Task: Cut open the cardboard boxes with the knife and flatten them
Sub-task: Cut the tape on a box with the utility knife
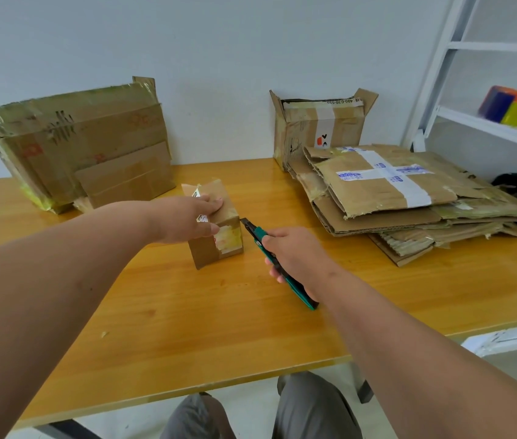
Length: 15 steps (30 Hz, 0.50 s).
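1. The small box (214, 223) stands near the middle of the table (187, 312), pretty much upright, long axis vertical and tipped a bit away from the camera. The taped top faces up.
2. The left hand (193, 218) is draped over the top: fingers (216, 204) lying flat on the top, thumb hooked down the near side, so it's pinning the box.
3. The right hand (288, 255) has its fingers wrapped round the green knife (277, 264). The knife's long axis runs diagonally, butt toward the person, blade tip pointing up-left at the box.
4. Key bit: the tip is just beside the box's upper right edge, right by the taped seam. Can't tell if it's touching yet. I'd guess the cut starts there, close to the left thumb, so watch that.
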{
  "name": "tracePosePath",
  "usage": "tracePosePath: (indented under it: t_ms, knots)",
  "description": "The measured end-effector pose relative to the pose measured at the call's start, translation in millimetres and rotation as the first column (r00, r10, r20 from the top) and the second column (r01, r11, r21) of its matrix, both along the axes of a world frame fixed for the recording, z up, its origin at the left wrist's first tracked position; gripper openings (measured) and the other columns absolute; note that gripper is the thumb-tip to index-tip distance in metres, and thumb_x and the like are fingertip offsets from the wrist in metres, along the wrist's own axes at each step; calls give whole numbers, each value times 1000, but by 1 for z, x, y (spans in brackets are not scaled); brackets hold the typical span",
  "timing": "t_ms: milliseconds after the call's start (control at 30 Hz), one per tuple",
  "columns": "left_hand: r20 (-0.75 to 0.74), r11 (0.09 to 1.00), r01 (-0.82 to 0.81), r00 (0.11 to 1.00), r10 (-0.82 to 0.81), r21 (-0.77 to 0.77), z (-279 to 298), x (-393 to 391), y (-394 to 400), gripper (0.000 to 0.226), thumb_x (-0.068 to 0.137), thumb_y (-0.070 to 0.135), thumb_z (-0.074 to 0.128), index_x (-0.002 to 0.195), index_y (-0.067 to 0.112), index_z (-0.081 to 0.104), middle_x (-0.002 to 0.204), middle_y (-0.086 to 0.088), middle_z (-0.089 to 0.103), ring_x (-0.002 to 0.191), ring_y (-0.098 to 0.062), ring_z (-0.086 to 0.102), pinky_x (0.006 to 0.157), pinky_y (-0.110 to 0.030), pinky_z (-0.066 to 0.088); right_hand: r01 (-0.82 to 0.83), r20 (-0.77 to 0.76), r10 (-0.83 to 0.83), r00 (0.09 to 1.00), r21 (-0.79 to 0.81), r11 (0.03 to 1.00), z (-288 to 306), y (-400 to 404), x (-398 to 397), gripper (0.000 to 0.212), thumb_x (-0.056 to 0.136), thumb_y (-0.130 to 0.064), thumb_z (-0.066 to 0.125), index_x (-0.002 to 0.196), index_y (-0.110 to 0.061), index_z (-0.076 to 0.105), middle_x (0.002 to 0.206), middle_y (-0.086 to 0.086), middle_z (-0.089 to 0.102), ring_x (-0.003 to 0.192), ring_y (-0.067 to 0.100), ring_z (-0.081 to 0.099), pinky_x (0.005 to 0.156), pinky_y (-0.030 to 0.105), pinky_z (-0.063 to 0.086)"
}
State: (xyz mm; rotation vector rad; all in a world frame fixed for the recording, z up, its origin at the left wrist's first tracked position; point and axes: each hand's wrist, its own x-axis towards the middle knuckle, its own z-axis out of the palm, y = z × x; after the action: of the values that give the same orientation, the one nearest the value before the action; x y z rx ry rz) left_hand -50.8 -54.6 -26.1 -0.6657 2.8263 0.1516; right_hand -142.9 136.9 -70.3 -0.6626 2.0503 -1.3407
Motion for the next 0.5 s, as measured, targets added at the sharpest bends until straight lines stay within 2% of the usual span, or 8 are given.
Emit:
tracePosePath:
  t_ms: [367, 500]
  knots:
    - [-10, 999, -14, 1000, 15, 35, 2, 2, 2, 64, 99, 49, 42, 153, 42, 9, 161, 15, 4, 145, -22, 24, 114, -36, 24, -21, -20, 21, 1000, 24, 999, -1, 2, -3, 34, 102, -14, 51, 135, -12, 57, 88, 13, 62, 63, 19, 55, 52, 27, 44]
    - [-13, 999, -20, 1000, 20, 39, 1, 2, 2, 63, 99, 48, 42, 153, 41, 9, 161, 14, 4, 145, -22, 24, 114, -35, 24, -21, -21, 22, 1000, 12, 1000, -2, 3, -4, 32, 102, -15, 51, 133, -13, 58, 84, 10, 61, 59, 15, 53, 47, 22, 43]
